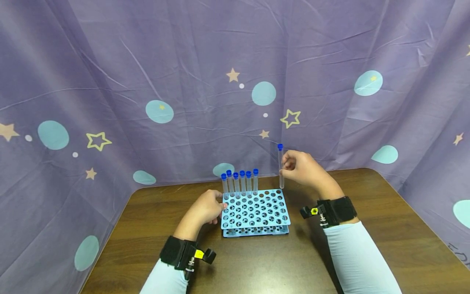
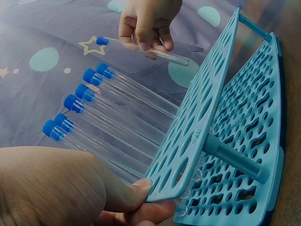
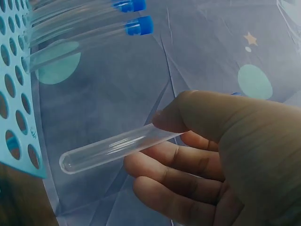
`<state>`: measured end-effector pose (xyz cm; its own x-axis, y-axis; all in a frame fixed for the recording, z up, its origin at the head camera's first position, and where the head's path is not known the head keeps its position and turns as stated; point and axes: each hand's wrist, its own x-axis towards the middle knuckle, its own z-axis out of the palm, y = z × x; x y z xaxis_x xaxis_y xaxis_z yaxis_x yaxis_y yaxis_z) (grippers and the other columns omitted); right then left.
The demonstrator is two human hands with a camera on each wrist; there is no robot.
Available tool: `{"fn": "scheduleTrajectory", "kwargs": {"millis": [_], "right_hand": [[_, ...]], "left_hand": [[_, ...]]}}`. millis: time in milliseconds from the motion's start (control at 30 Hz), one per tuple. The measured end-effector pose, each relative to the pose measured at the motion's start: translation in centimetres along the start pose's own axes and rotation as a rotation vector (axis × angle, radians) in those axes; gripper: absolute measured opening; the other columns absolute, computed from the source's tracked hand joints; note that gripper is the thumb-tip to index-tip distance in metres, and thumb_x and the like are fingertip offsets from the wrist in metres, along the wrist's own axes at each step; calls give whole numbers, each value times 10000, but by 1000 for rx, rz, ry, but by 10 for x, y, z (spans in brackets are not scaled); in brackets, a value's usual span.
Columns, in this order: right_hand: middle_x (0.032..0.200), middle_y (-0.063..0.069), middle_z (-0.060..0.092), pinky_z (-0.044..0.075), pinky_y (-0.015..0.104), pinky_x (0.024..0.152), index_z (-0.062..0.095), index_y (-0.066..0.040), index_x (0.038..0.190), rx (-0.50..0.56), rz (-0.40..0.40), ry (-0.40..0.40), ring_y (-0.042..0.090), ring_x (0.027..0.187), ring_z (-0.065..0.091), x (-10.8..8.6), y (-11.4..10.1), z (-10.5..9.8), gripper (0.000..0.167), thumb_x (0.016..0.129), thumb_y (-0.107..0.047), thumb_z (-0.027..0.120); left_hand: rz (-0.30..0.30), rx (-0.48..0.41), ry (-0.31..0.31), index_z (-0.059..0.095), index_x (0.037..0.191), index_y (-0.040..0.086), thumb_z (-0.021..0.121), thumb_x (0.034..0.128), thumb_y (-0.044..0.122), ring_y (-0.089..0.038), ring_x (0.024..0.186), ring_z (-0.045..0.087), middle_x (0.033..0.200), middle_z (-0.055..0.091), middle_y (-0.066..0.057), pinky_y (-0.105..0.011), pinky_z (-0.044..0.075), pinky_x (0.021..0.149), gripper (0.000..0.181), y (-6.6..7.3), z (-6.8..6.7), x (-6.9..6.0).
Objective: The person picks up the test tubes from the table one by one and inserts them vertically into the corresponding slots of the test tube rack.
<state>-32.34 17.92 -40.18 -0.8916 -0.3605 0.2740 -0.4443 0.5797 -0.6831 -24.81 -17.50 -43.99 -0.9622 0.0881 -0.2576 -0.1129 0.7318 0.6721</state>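
A light-blue test tube rack (image 1: 256, 210) stands on the table, with several clear, blue-capped test tubes (image 2: 89, 113) upright in its left back holes. My left hand (image 1: 207, 207) grips the rack's left edge, thumb on the top plate and fingers beneath it. Just above the rack's back right corner, my right hand (image 1: 302, 166) pinches one test tube (image 3: 113, 147) between thumb and fingers. That tube hangs almost upright, blue cap on top, its rounded bottom apart from the rack. In the right wrist view the hand hides the tube's upper part.
The brown wooden table (image 1: 257, 265) reaches back to a purple curtain (image 1: 205, 102) patterned with stars and blobs. The rack's lower perforated plate (image 2: 249, 141) sits beneath the top one, joined by posts. Several holes to the right of the standing tubes hold nothing.
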Motion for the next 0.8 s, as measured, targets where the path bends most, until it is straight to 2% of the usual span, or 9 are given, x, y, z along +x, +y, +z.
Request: {"fn": "scheduleTrajectory", "kwargs": {"millis": [300, 800], "right_hand": [[924, 57, 818, 639, 262, 779, 681, -91, 958, -24, -44, 11, 139, 844, 752, 0, -13, 0, 211, 906, -52, 882], [894, 35, 820, 668, 282, 799, 691, -82, 953, -1, -110, -32, 138, 834, 775, -2, -28, 9, 209, 896, -21, 882]], "left_hand": [[5, 6, -2, 561, 1594, -86, 708, 1128, 149, -191, 484, 616, 779, 772, -170, -288, 489, 443, 542, 0, -1, 0], [2, -8, 2, 562, 1596, -81, 703, 1130, 142, -188, 483, 594, 769, 763, -175, -275, 475, 438, 535, 0, 0, -1]]}}
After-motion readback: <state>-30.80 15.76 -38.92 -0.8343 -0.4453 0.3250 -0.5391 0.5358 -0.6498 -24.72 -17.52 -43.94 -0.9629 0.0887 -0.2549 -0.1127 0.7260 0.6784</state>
